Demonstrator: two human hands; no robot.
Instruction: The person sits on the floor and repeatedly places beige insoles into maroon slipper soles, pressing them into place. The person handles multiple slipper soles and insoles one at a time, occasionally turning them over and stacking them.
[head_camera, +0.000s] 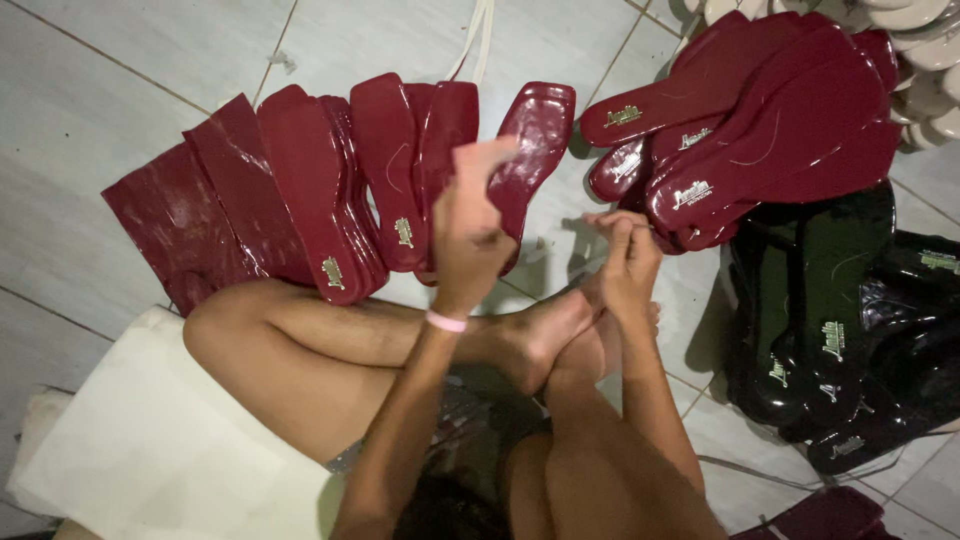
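Note:
I sit cross-legged on a tiled floor. My left hand (470, 230), with a pink band on its wrist, is raised and grips the lower half of a glossy dark red insole (540, 125), which stands tilted above my foot. My right hand (625, 260) hovers just right of it, over my foot, fingers pinched on a thin object (655, 229) whose tip points right; what it is cannot be made out. The two hands are a short gap apart.
A fan of dark red insoles (330, 180) lies at the left and another heap (770, 120) at the upper right. Black glossy insoles (830, 320) are piled at the right, pale soles (930, 60) in the far corner. A white cushion (150, 440) is under me.

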